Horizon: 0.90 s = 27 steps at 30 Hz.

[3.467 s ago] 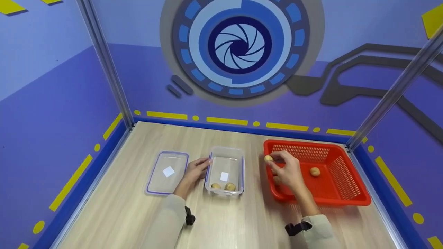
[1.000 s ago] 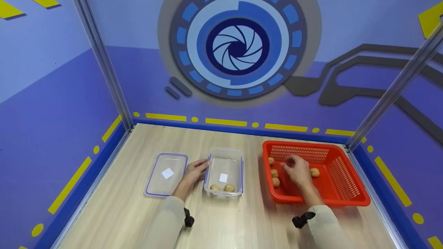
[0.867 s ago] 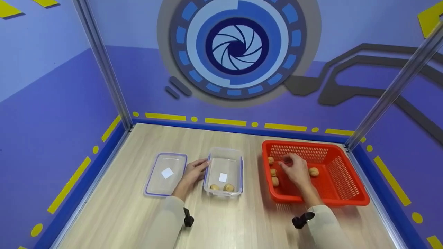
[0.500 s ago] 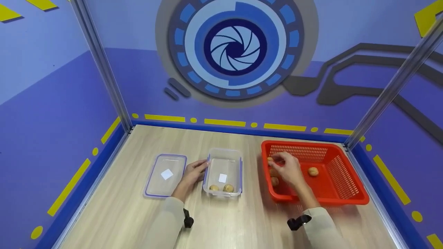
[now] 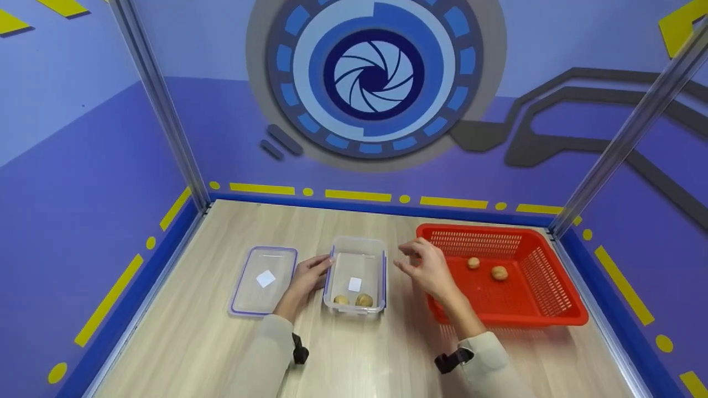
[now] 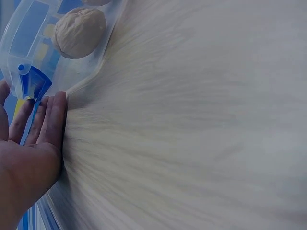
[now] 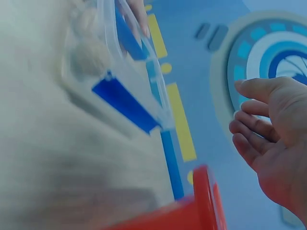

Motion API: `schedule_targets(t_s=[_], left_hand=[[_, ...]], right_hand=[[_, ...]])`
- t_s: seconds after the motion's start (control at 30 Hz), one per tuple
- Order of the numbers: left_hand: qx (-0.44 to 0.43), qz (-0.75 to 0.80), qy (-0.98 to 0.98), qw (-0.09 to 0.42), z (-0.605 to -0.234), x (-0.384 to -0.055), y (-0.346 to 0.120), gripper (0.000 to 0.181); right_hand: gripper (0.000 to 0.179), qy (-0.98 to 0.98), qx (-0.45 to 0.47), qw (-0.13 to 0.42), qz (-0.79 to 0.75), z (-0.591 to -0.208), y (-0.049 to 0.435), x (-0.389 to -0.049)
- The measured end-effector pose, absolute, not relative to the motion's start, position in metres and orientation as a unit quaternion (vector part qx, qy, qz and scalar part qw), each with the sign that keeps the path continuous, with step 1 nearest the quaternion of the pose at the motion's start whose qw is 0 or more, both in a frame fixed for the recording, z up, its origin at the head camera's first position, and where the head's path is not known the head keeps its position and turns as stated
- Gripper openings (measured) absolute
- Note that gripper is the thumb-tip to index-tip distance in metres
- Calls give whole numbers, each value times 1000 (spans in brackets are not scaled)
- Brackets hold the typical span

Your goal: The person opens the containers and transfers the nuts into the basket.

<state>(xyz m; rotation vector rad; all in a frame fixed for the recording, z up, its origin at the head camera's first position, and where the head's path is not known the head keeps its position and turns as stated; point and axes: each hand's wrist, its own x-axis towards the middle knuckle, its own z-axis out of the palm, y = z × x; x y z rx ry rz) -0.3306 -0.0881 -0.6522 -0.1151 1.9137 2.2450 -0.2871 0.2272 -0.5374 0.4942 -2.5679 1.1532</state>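
Note:
My left hand [image 5: 306,281] rests against the left side of a clear plastic food box [image 5: 358,265], its fingers nearly straight in the left wrist view. Two walnuts lie at the box's near end, one on the right [image 5: 363,300]. My right hand [image 5: 431,272] hovers over the left rim of a red basket [image 5: 531,301]. Its thumb and fingers are apart, and I see nothing between them in the right wrist view. Inside the basket two walnuts show, a small one [image 5: 473,263] and a bigger one [image 5: 499,273]. My right hand hides the basket's left side.
The box's blue-edged lid [image 5: 264,298] lies flat on the wooden table [image 5: 343,354], left of my left hand. Blue panels with metal corner posts [image 5: 166,116] stand round the table. Bare tabletop separates the box from the basket.
About three seconds ago my right hand pinched a walnut; later that hand was inside the basket, then near walnuts by its left wall. Now it has shifted left over the rim. My left hand stays put.

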Motion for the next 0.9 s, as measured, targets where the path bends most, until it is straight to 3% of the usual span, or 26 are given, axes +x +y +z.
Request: schedule_targets(t_s=[0.43,0.9], left_hand=[[-40,763,637,102,-652,-329,-88,50],[-38,771,628,96,-650,-330,-87,49]], right_hand=[[29,-883,264,131,365,-554,165,-270],[24,-873,269,68,402,-589,137,-277]])
